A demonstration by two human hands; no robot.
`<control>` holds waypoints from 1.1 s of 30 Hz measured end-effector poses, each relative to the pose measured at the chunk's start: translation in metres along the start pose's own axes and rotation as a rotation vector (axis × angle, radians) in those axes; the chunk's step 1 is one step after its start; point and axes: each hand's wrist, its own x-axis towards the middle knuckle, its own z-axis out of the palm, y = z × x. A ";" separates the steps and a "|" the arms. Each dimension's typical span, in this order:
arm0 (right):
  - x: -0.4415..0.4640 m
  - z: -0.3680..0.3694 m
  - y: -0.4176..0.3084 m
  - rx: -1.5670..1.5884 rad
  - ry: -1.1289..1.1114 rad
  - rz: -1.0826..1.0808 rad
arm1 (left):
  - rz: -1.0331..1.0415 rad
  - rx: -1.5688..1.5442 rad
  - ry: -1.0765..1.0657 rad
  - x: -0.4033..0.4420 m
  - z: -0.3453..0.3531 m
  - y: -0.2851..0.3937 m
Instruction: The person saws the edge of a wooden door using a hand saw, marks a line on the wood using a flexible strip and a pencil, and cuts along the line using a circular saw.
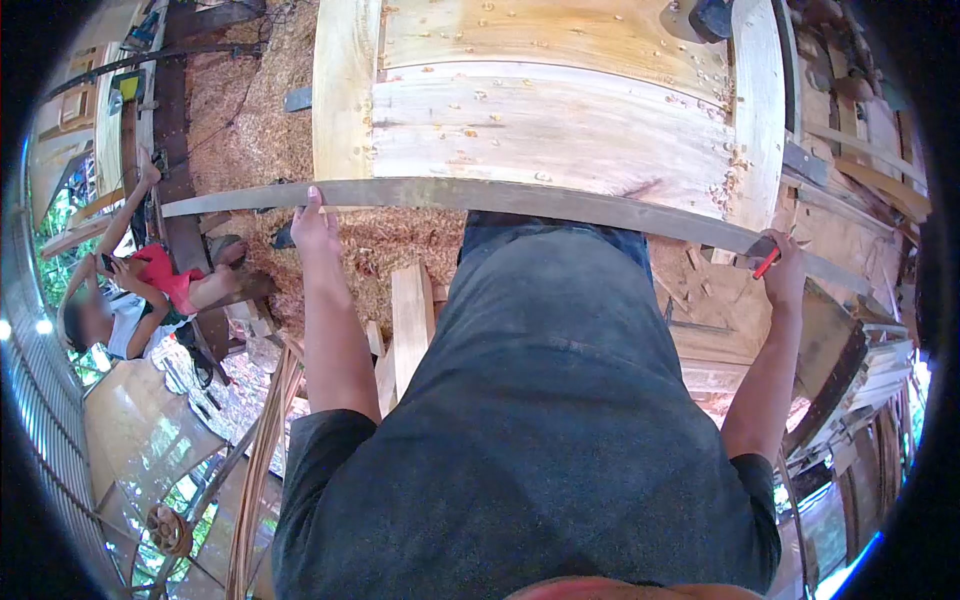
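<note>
A long grey straight strip (480, 194) lies across the near edge of the wooden panel (540, 130) and sticks out past it on both sides. My left hand (316, 226) is closed on the strip left of the panel, thumb on its upper face. At the right, my right hand (787, 268) is closed around a slim red pencil (767, 262), right by the strip. A small dark thing shows next to these fingers, too unclear to name. Whether this hand also grips the strip is hidden.
Wood shavings (240, 130) cover the ground at left. A dark tool (711, 18) rests at the panel's far right. A seated person (150, 290) is at left. Upright boards (411, 315) stand near my left arm; stacked timber (865, 375) is at right.
</note>
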 end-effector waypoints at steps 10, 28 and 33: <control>-0.004 0.000 0.000 0.012 0.043 -0.042 | 0.004 0.008 -0.019 0.007 -0.004 -0.003; -0.007 -0.004 -0.003 -0.058 0.023 -0.057 | 0.021 -0.010 0.025 0.003 0.000 -0.001; -0.006 0.005 0.010 -0.135 0.090 -0.091 | -0.009 -0.024 0.002 0.006 -0.004 -0.001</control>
